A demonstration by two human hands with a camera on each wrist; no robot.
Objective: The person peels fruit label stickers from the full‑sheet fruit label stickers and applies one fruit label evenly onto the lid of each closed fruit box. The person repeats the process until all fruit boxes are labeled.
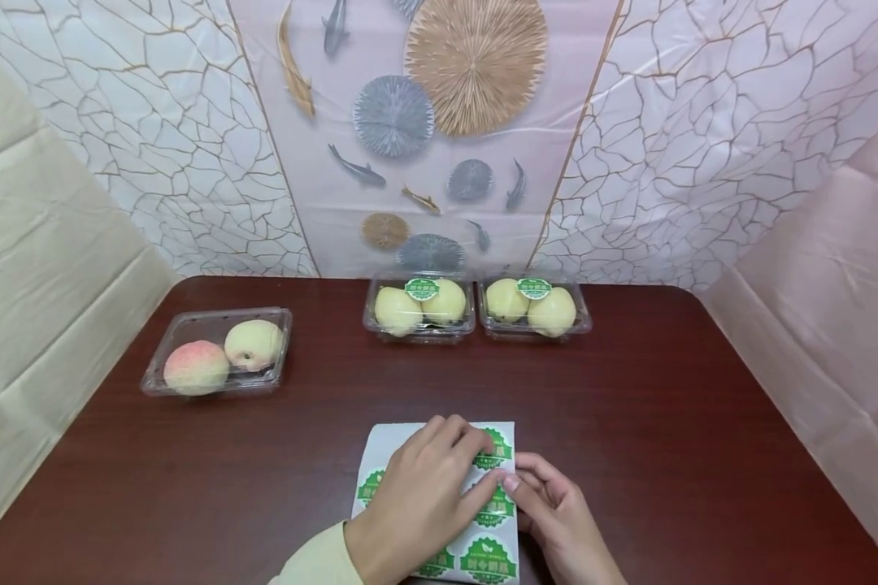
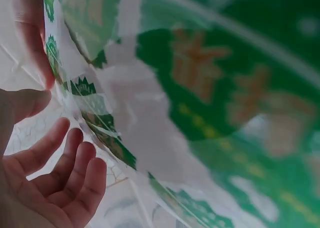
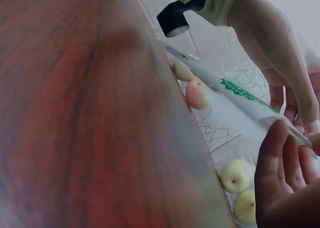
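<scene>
A white sheet of round green stickers [image 1: 487,561] stands at the front middle of the table, edge-on in the right wrist view and large and blurred in the left wrist view. Over its upper part spreads my left hand [image 1: 424,496], fingers bent loosely, thumb near the right edge. The left wrist view shows this hand's [image 2: 55,173] thumb and fingers apart, with nothing between them. At the right edge my right hand [image 1: 559,516] pinches the sheet, thumb by the left thumb's tip. In the right wrist view, the right hand's [image 3: 287,188] fingers lie along the edge.
Two clear boxes of yellow fruit with green labels stand at the back, a left box [image 1: 419,329] and a right box [image 1: 534,329]. Farther left, an unlabelled clear box [image 1: 197,325] holds a pinkish peach [image 1: 196,367] and a pale one [image 1: 253,344]. Fabric walls surround the table [image 1: 666,406].
</scene>
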